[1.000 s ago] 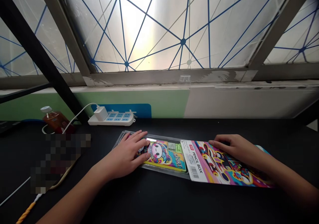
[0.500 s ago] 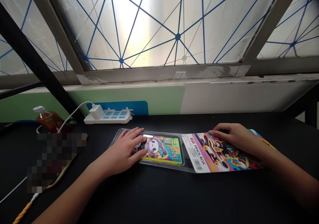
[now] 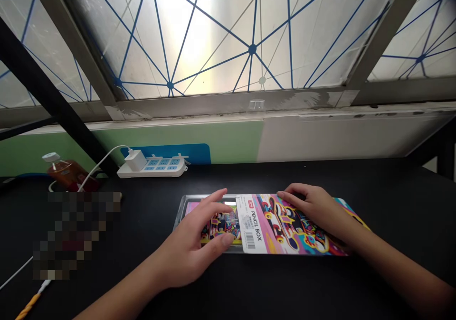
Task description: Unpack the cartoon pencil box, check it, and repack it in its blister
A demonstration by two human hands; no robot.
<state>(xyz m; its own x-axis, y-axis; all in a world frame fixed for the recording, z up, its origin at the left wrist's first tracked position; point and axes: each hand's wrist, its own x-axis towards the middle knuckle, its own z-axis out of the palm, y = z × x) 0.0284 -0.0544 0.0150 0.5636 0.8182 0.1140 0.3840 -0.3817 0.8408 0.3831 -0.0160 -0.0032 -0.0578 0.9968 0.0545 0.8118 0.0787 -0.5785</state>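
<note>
A bright pencil box with cartoon print lies in a clear plastic tray on the black table. A colourful packaging card, printed "PENCIL BOX" with a skateboard picture and a barcode, overlaps the tray's right part and hides much of the box. Over the box's left part is my left hand, thumb and fingers spread; whether every fingertip touches it I cannot tell. My right hand rests on the card with curled fingers, its fingertips at the card's far edge.
A white power strip with a plugged-in charger stands by the wall. Left of it are a bottle of reddish-brown drink and a blurred-out item with cables. A small clear cup sits on the window ledge.
The card has slid left with my right hand, now covering more of the box. The tray has shifted right, and my left hand has moved right with its fingers raised more.
</note>
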